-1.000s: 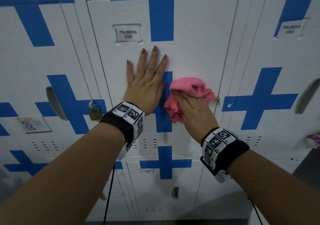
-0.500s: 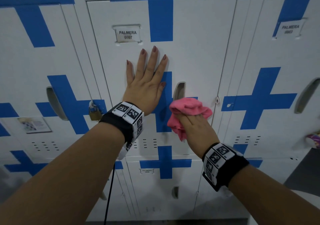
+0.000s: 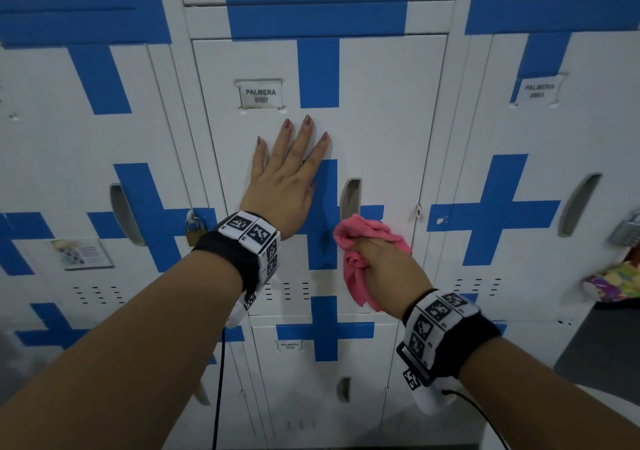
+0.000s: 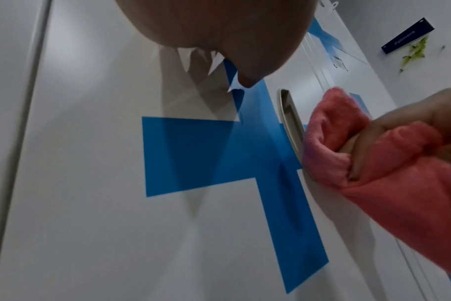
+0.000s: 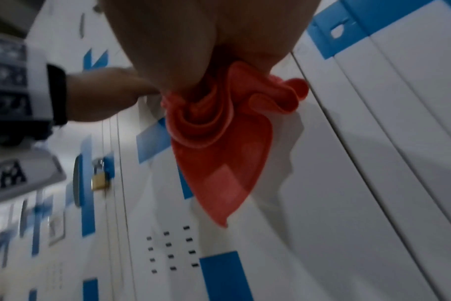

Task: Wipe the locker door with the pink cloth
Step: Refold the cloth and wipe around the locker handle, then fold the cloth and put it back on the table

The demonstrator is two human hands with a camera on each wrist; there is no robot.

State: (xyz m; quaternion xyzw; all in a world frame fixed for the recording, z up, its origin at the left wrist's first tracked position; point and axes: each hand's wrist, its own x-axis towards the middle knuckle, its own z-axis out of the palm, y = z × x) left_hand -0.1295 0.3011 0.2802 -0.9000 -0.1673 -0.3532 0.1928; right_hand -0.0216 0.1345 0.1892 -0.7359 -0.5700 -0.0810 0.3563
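Mid-wipe as far as I can judge. My right hand (image 3: pixel 384 262) has the pink cloth (image 3: pixel 360 241) bunched up in curled fingers, pressed on the locker door (image 3: pixel 388 131) just below the recessed handle (image 3: pixel 350 196), a loose corner dangling. My left hand (image 3: pixel 287 179) is flat on the door left of the handle, fingers straight and spread, bracing. No streaks or dirt show, so I can't tell which parts are finished. I'd guess the strip with the vent slots (image 3: pixel 294 290) is left.

The locker door (image 3: pixel 388 131) looks like smooth painted metal, a bit shiny. The pink cloth (image 3: pixel 367 235) is soft and fuzzy.
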